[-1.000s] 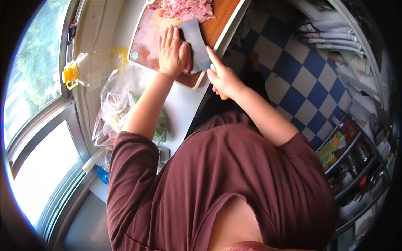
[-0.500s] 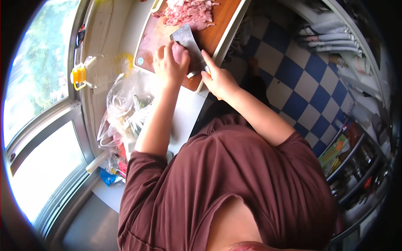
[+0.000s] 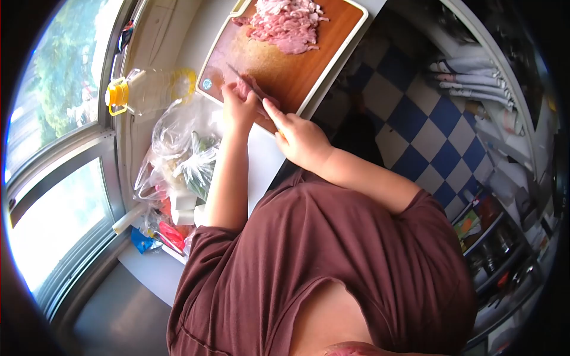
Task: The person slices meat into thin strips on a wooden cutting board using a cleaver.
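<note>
My left hand point(image 3: 240, 111) has its fingers closed on a piece of raw meat point(image 3: 242, 90) near the close end of the wooden cutting board point(image 3: 323, 50). Beside it, my right hand point(image 3: 304, 141) grips a cleaver point(image 3: 236, 72) by its handle, index finger stretched along the blade. The blade shows almost edge-on as a thin line against the meat; its lower part is hidden by my hands. A pile of sliced raw meat point(image 3: 285, 26) lies at the far end of the board.
Left of the board lies a clear plastic bottle with a yellow cap point(image 3: 117, 95). Plastic bags point(image 3: 178, 148) with green vegetables sit close to my left forearm. A window point(image 3: 59, 77) is on the left; a blue and white checkered floor point(image 3: 430, 139) is on the right.
The cleaver has turned from showing its broad face to nearly edge-on. Both hands are slightly lower in view, and my left fingers have drawn in around the meat.
</note>
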`<state>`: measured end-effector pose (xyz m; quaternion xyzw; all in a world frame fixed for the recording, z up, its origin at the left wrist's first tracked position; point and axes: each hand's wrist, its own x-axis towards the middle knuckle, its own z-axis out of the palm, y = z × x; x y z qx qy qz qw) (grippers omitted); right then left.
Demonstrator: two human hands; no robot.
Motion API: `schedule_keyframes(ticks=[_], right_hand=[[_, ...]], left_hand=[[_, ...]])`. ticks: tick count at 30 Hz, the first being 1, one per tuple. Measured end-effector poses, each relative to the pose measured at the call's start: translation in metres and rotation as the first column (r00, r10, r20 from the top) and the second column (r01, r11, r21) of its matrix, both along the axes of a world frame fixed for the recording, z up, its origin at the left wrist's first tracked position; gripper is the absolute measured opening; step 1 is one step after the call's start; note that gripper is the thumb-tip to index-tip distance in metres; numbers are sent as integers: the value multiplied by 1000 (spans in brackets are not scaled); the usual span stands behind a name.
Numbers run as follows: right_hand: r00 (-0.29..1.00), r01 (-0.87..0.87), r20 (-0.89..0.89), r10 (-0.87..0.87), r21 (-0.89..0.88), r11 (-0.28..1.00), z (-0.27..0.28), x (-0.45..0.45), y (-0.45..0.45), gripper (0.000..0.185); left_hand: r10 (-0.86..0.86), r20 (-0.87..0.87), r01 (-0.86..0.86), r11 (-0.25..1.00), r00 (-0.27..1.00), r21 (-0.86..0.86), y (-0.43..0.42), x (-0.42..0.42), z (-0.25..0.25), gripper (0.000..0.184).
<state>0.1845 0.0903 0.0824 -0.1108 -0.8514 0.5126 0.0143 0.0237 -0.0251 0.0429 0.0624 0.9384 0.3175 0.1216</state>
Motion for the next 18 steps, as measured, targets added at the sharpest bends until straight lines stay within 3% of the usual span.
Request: schedule_keyframes(ticks=[3,7,9,14,18], right_hand=[[994,-107,45,103,95,990,11,2,7,73],[979,-204,55,198,141,969,14,0,19,71],[980,-191,82,183,110,975,15,-1,25,70],[963,-228,149,223,21,973,26,-10,38,69],[949,-295,144,282,84,952,32,-7,42,70]], left_hand=[[173,262,-217,965,949,150,1,4,13,46],[223,267,-290,924,937,249,-14,8,-14,42],[261,153,-285,943,953,169,-10,17,-18,37],[276,100,-287,949,956,127,-1,31,3,34],[288,196,-338,889,937,308,0,33,-9,30]])
